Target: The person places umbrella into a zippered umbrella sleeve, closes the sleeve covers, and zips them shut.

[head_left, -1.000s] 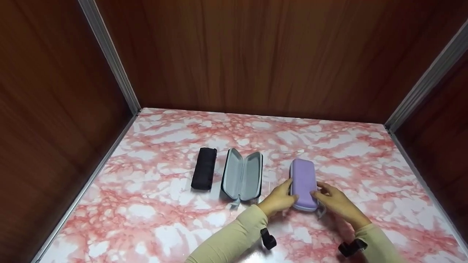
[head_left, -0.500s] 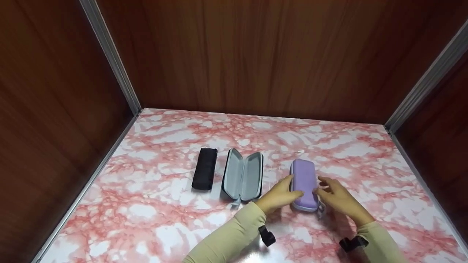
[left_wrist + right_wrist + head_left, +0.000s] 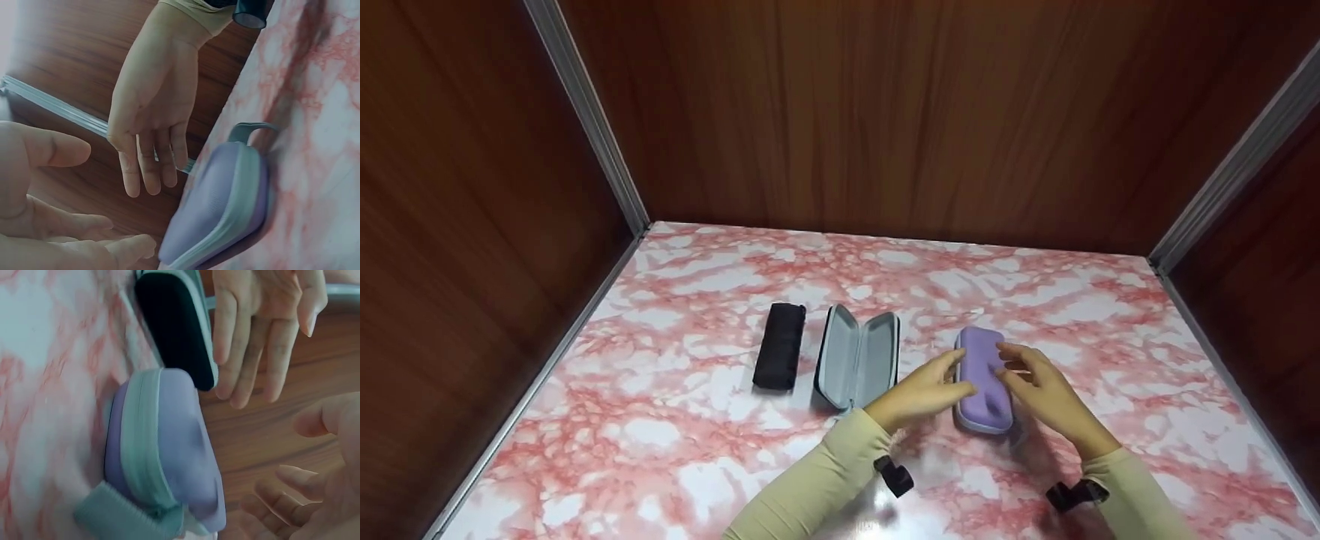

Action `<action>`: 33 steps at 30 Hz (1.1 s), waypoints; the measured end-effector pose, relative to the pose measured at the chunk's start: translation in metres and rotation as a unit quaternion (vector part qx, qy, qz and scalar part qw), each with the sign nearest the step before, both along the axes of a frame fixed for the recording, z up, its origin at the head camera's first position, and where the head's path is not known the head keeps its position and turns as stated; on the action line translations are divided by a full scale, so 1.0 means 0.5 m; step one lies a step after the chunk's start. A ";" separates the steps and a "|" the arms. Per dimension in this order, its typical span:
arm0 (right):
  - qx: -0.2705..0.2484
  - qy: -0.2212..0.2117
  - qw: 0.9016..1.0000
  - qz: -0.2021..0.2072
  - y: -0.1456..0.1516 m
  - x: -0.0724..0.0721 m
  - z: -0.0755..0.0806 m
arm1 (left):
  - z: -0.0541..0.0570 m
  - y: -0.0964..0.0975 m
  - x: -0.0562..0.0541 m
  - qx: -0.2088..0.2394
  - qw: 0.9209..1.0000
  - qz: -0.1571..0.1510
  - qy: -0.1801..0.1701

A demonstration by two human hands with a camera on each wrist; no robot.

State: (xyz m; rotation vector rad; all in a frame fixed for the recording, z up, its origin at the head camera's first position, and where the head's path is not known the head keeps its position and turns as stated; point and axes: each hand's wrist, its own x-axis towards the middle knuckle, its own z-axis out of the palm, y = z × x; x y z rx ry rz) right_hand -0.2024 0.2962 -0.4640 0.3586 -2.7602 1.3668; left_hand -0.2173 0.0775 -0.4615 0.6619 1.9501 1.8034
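A purple zippered case (image 3: 982, 354) lies closed on the table between my two hands, lid upward. My left hand (image 3: 919, 394) hovers at its left side with fingers loosely extended. On the other side, my right hand (image 3: 1048, 394) has its fingers relaxed and slightly bent above the case's right edge. Both wrist views show the palms apart from the purple case (image 3: 211, 191), and neither hand holds anything. A grey-green strap (image 3: 126, 512) sticks out from the case's near end in the right wrist view.
Left of my left hand, a black case with grey lining (image 3: 877, 360) lies spread with both halves facing up. Farther left is a dark, oblong folded bundle (image 3: 780, 346). Wood-grain panels (image 3: 885, 120) enclose the marbled red-and-white table (image 3: 697, 465).
My hands have let go of the purple case. The left has drawn slightly left; the right has lifted and shifted a little forward over the case's edge. The case stays in place.
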 end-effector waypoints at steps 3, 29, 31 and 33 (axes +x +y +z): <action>-0.013 -0.004 1.000 0.003 -0.015 -0.005 0.006 | 0.011 -0.015 -0.002 0.007 1.000 -0.008 0.024; -0.202 -0.165 0.961 0.091 -0.187 -0.068 -0.010 | 0.072 -0.266 -0.040 -0.224 0.940 0.105 0.236; -0.222 -0.176 0.954 0.097 -0.199 -0.069 -0.016 | 0.070 -0.278 -0.041 -0.242 0.927 0.123 0.260; -0.240 -0.191 0.947 0.099 -0.212 -0.070 -0.024 | 0.066 -0.289 -0.041 -0.265 0.909 0.145 0.286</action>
